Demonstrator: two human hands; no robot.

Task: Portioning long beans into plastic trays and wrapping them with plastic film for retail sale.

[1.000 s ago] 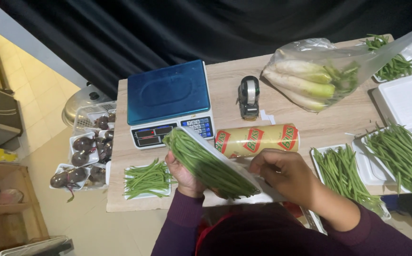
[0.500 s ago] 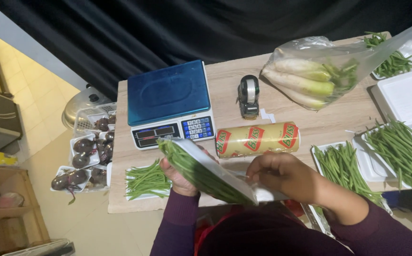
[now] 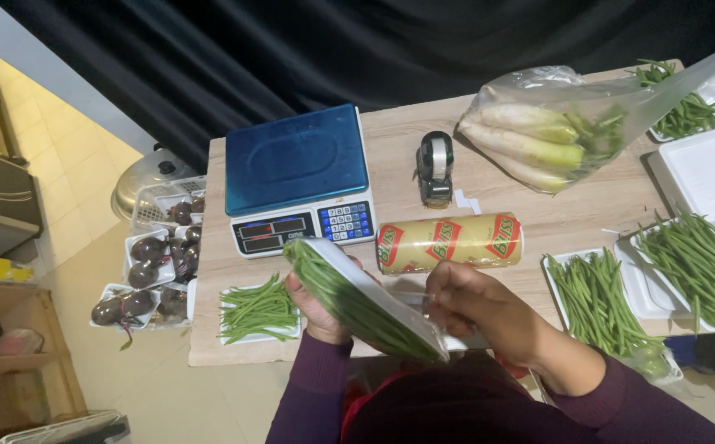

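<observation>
A white foam tray of green beans (image 3: 357, 300) is being held tilted on its edge above the near side of the wooden table (image 3: 571, 210), just in front of the person. It is being gripped from beneath by the left hand (image 3: 315, 306), whose fingers are being curled closed around the tray's lower edge. The tray's right end is being pinched by the right hand (image 3: 481, 306), with thumb and fingertips pressed together on what looks like clear film there. A roll of cling film (image 3: 450, 241) is being kept just behind the hands, with a blue-topped scale (image 3: 296, 160) and a tape dispenser (image 3: 436, 167) beyond it. Another small tray of beans (image 3: 257, 309) is lying just left of the left hand.
</observation>
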